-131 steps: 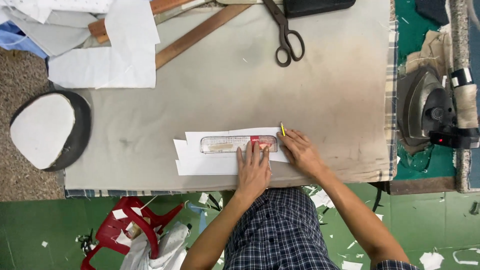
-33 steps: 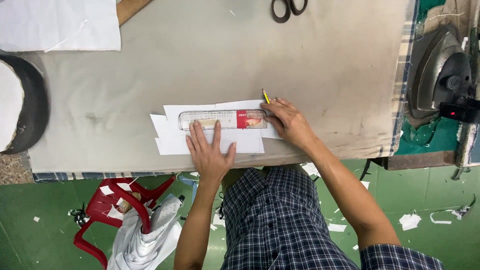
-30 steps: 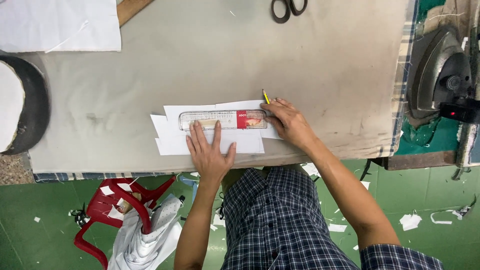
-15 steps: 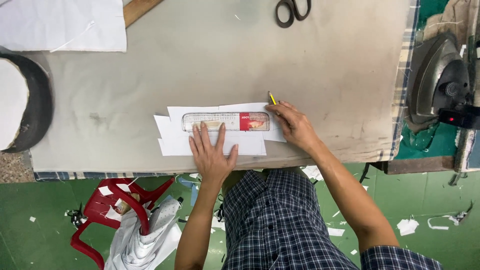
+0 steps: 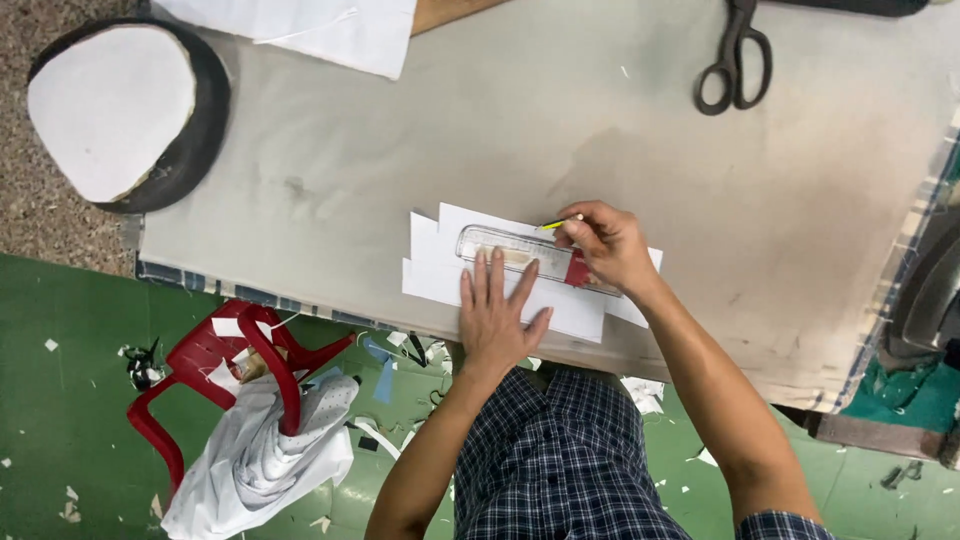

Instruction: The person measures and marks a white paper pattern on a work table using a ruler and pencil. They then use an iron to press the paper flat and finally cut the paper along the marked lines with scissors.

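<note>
My left hand (image 5: 497,314) lies flat, fingers spread, pressing a clear plastic ruler (image 5: 510,250) with a red end onto a stack of white paper pieces (image 5: 438,262) near the table's front edge. My right hand (image 5: 607,244) pinches a yellow pencil (image 5: 553,224) with its tip at the ruler's far edge, above the red end. The papers are stepped at their left side.
Black scissors (image 5: 733,62) lie at the far right of the beige cloth-covered table (image 5: 420,130). White sheets (image 5: 310,25) sit at the far left. A round black-rimmed stool (image 5: 120,110) stands left. A red plastic chair (image 5: 230,370) with white cloth (image 5: 255,455) is below. An iron (image 5: 925,290) sits right.
The view has swung, so the table sits tilted in frame. My right hand with the pencil has slid a little leftward along the ruler's edge. My left hand stays pressed on the ruler.
</note>
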